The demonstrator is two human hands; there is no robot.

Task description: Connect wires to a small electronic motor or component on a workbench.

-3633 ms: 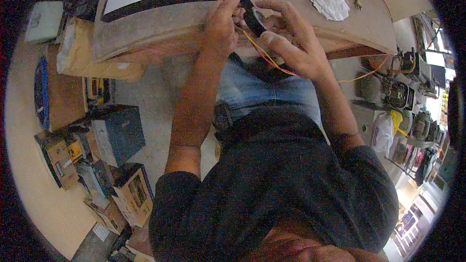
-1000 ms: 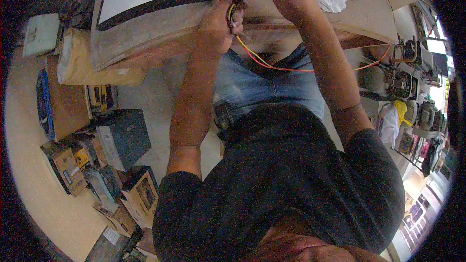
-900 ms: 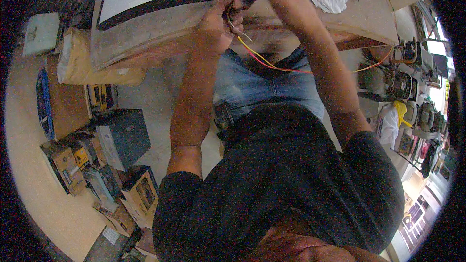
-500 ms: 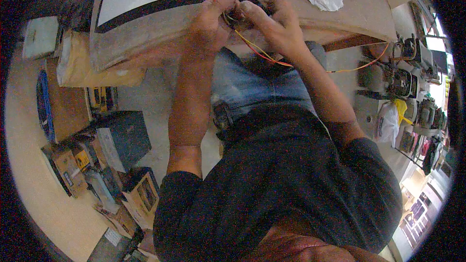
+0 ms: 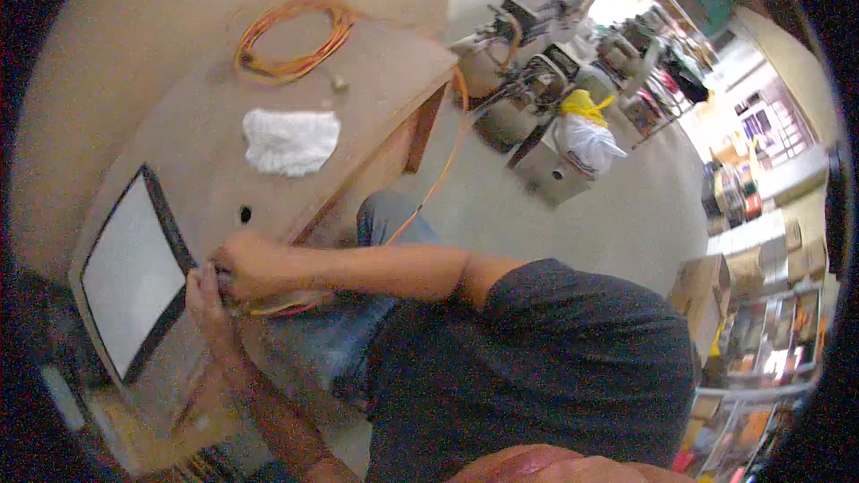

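Observation:
My left hand (image 5: 211,311) and my right hand (image 5: 255,266) meet at the table's near edge, next to the corner of a black-framed white panel (image 5: 139,277). Both are closed around a small dark part (image 5: 223,279), mostly hidden by the fingers and blurred. Its exact kind cannot be made out. Red and yellow wires (image 5: 284,309) come out below my right wrist. One yellow-orange cable (image 5: 440,181) passes behind my right forearm and rises to the table's far corner.
On the table (image 5: 201,152) lie a crumpled white cloth (image 5: 292,141), a coil of orange cable (image 5: 295,36) and a small pale plug (image 5: 338,82). A round hole (image 5: 245,214) pierces the top. Machinery (image 5: 528,72) and a white bag with yellow (image 5: 586,134) stand on the floor beyond.
My view has swung to the right, so the table and hands now appear at the left. The hands stay together on the dark part; the red wire end seen earlier is hidden.

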